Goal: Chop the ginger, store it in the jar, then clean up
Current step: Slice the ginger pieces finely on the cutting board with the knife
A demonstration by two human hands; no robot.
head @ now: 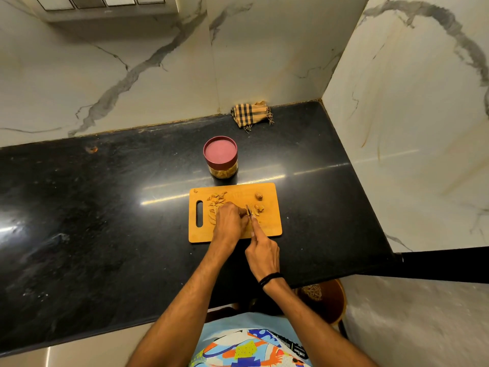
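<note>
Ginger [258, 209] in tan, rough-cut pieces lies on a rectangular orange wooden chopping board [274, 226] with a slot handle at its left end. The board sits on the glossy black stone desk [105, 207], right of its middle and nearer the front edge than the back. More chopped bits are heaped toward the slot end, and one uncut lump [258, 196] rests alone near the board's far right corner. The left hand [230, 223] is knuckles-up over the board, its grip curled down on the ginger right beside the blade; the piece under the fingers is mostly hidden. The right hand [263, 251], a black band [270, 278] on its wrist, has its grip closed round a small steel-bladed knife [248, 210], forefinger laid along the spine. Just behind the board stands a clear round jar with a maroon lid [221, 154], lid on, yellowish contents inside. A tan and black checked cloth [251, 113] lies crumpled at the back edge, toward the back right corner, against the white veined marble wall [264, 49].
</note>
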